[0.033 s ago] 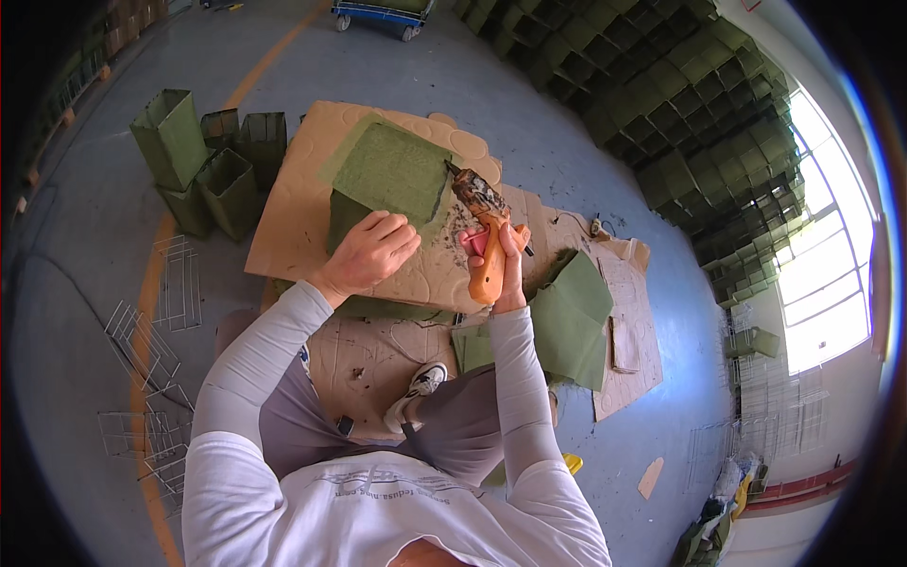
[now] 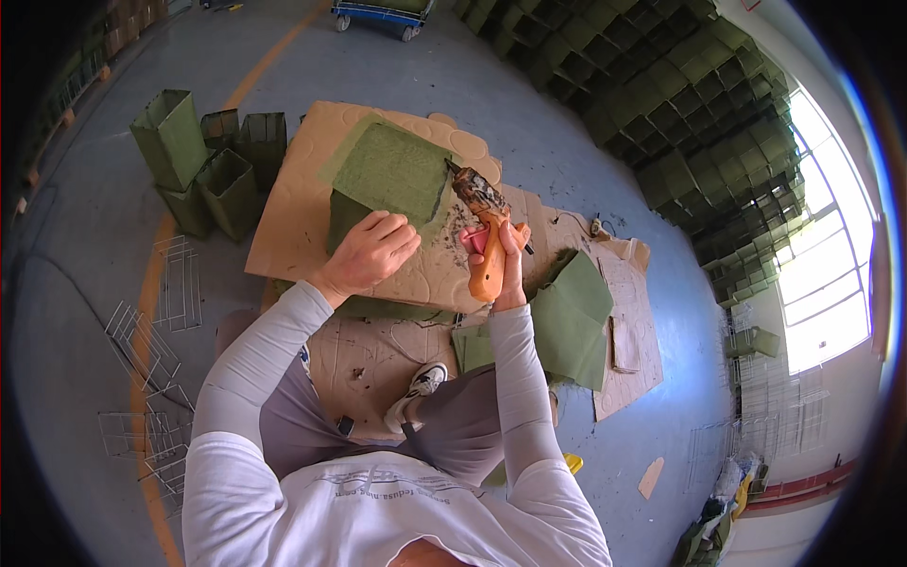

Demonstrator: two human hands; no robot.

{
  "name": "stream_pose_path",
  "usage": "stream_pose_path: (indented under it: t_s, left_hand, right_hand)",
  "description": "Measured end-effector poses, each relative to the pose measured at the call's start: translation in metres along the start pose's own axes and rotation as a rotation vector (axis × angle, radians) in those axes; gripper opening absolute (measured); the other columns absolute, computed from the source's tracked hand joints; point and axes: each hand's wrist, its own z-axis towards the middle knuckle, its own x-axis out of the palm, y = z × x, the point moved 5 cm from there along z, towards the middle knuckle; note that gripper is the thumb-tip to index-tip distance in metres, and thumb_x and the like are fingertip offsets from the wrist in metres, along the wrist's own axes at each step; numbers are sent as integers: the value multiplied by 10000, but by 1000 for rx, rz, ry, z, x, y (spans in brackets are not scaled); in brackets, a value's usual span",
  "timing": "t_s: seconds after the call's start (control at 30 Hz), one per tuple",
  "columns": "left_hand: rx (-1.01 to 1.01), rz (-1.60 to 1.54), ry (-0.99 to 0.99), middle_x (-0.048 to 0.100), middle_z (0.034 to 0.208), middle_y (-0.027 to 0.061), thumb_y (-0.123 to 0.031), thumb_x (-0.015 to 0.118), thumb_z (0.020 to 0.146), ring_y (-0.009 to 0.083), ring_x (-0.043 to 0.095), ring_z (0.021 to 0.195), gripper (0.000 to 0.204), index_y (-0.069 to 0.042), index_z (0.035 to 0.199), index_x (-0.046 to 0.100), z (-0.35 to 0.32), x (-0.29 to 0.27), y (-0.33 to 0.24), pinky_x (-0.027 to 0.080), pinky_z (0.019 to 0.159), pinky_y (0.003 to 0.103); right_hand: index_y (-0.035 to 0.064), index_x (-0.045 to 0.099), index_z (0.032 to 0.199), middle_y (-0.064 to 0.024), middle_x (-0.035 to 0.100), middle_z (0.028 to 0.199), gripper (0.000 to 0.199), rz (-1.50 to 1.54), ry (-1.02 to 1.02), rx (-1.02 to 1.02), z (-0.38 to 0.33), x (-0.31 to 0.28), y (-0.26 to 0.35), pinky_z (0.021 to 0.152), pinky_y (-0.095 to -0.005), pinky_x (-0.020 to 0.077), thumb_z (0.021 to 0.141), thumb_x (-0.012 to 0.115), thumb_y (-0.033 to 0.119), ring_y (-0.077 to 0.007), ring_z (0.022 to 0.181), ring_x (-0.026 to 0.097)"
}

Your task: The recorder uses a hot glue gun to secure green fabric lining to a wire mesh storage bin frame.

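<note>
My right hand (image 2: 501,255) is wrapped round the orange handle of a glue gun (image 2: 486,222), with fingers at its red trigger. The gun's barrel is blackened and crusted, and its thin tip meets the right edge of a green felt piece (image 2: 392,163). A dark line runs down that edge. My left hand (image 2: 373,253) is closed, fingers curled together, at the felt's near side; whatever they may hold is hidden. The felt lies on a cardboard-topped work surface (image 2: 293,217), with dark crumbs scattered beside the gun.
Green open-topped boxes (image 2: 170,142) stand at the left, near wire frames (image 2: 142,345). More green felt (image 2: 574,317) lies right of my right forearm, by flat cardboard (image 2: 633,369). Stacked green boxes (image 2: 680,123) line the far right. A blue trolley (image 2: 378,17) stands at the back.
</note>
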Motion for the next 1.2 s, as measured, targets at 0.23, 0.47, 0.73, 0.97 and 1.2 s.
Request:
stream_pose_path:
  t_s: [0.23, 0.47, 0.73, 0.97, 1.2]
  left_hand:
    - [-3, 0, -3, 579, 895, 33, -79, 613, 672, 193, 553, 898, 235, -26, 898, 648, -1, 0, 0, 475, 801, 333]
    - [-124, 3, -46, 588, 1092, 76, -188, 705, 725, 244, 525, 1096, 438, -64, 1134, 612, 6, -22, 24, 440, 959, 373]
    - [-518, -8, 21, 615, 1096, 95, -190, 765, 693, 237, 572, 1061, 455, -18, 1090, 622, -38, -33, 104, 486, 900, 355]
    - [-484, -21, -15, 617, 936, 105, -171, 739, 731, 246, 593, 917, 353, 10, 1017, 638, -28, -26, 81, 502, 781, 334]
    - [-419, 61, -67, 626, 1077, 77, -200, 751, 716, 248, 546, 1112, 463, -43, 1129, 611, 3, -42, 69, 442, 978, 381]
  right_hand:
    - [35, 474, 1147, -212, 613, 979, 426, 57, -19, -16, 25, -4, 6, 514, -253, 534, 934, 533, 400, -334, 949, 638]
    - [56, 477, 1215, -147, 514, 1279, 423, 220, 75, -269, 4, -11, 2, 782, -369, 563, 914, 581, 335, -312, 1239, 472]
    - [165, 479, 1229, -49, 407, 1422, 346, 255, 62, -310, -27, 1, -108, 1043, -658, 275, 927, 554, 316, -303, 1370, 295]
    - [157, 526, 1206, -11, 580, 1132, 333, 312, -148, -329, 18, -2, -111, 1024, -646, 324, 928, 563, 339, -165, 1027, 549]
    - [97, 538, 1124, -66, 531, 1300, 244, 110, -93, -423, 12, -24, -53, 1070, -444, 314, 923, 563, 233, -206, 1295, 415]
